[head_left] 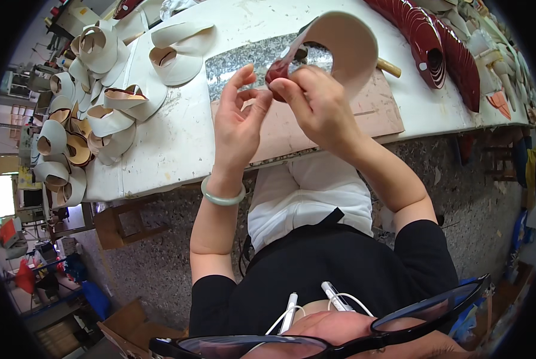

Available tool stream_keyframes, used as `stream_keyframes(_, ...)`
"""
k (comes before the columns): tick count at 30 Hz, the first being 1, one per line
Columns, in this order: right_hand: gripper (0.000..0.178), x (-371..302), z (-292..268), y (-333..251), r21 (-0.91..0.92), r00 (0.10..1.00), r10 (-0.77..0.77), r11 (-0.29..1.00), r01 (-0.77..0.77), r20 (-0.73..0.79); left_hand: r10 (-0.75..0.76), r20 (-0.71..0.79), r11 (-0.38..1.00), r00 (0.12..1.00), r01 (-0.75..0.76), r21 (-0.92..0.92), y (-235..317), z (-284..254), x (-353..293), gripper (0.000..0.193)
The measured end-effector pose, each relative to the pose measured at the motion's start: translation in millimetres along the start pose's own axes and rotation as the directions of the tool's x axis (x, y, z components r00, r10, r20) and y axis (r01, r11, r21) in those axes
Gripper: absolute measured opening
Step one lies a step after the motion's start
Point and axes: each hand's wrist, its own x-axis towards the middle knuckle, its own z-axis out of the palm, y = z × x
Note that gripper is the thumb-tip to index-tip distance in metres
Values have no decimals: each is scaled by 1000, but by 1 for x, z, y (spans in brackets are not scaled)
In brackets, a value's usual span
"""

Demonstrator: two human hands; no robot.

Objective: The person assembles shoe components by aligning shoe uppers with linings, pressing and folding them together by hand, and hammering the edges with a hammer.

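Observation:
My right hand [325, 105] is closed, thumb against fingers, on a pale beige shoe upper [354, 45]. The upper curves in a broad loop above and to the right of that hand. A glossy dark red part [277, 75] shows at its near left end, beside my right thumb. To the left, my left hand [241, 113] is raised with its fingers bent and apart. Its thumb tip comes close to the red part; whether they touch I cannot tell. Both hands are over a mottled grey slab [229, 63] and a pinkish-tan board [375, 116].
A loose beige upper [181, 57] lies on the white table [145, 140], with a heap of similar uppers [109, 119] along its left side. A wooden handle [389, 67] sticks out beside the held upper. Nested dark red stacks [420, 48] lie at the right. A wooden stool [124, 224] stands below.

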Motion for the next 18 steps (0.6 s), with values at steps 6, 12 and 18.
stream_keyframes(6, 27, -35, 14, 24, 151, 831, 141, 954, -259, 538, -167, 74, 910, 983, 125, 395, -24, -42, 4, 41)
stream_keyframes(12, 49, -46, 2, 33, -88, 748, 20, 995, 51, 663, -86, 115, 690, 990, -24, 723, -20, -47, -4, 44)
stream_keyframes(18, 74, -81, -3, 23, -154, 629, -70, 943, 295, 774, 97, 223, 550, 970, -239, 800, -28, -49, -2, 37)
